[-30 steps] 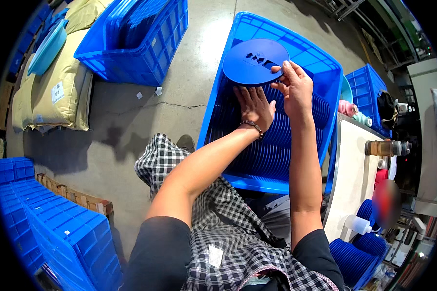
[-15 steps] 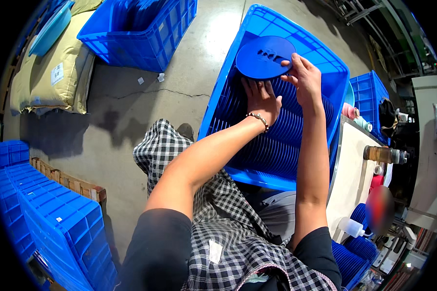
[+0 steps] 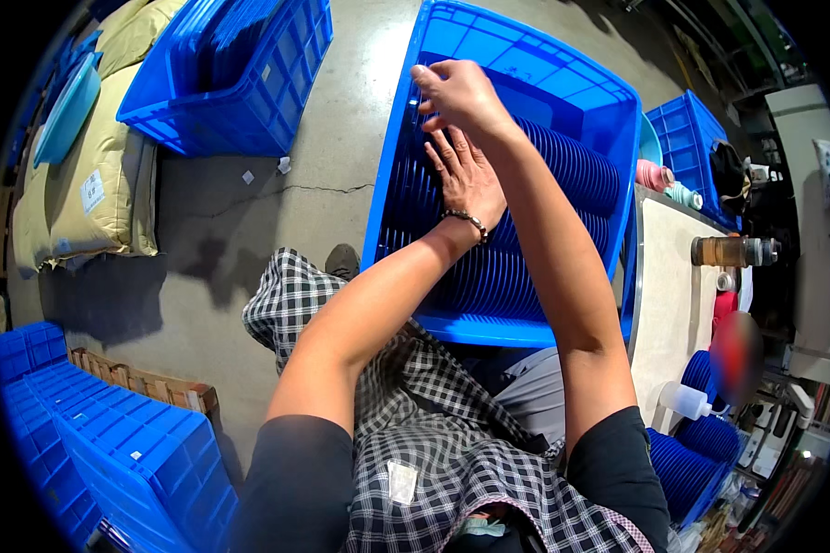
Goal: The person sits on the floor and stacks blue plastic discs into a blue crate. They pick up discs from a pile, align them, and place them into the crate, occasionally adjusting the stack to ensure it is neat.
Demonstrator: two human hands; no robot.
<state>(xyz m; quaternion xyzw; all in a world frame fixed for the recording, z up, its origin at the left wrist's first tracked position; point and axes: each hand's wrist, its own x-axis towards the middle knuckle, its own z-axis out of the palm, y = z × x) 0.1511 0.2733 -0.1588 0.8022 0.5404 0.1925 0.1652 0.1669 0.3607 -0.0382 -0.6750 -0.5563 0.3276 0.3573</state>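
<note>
A big blue plastic crate stands in front of me, holding rows of thin round blue discs set on edge and packed closely. My left hand, with a beaded bracelet at the wrist, lies flat on the discs on the crate's left side, fingers spread. Above and just beyond it is my right hand, near the crate's far left part. Its fingers are loosely bent and apart, and no disc shows in them. My right forearm crosses over the rows and hides some of them.
On the right, a pale table carries a brown-tinted bottle, thread cones, a white squeeze bottle and more blue discs. Another blue crate stands far left, near yellow sacks. Stacked crates are at lower left.
The disc that my right hand held up flat is no longer in it. That hand has moved left and up across the crate. My left hand stays on the discs, its fingers more spread.
</note>
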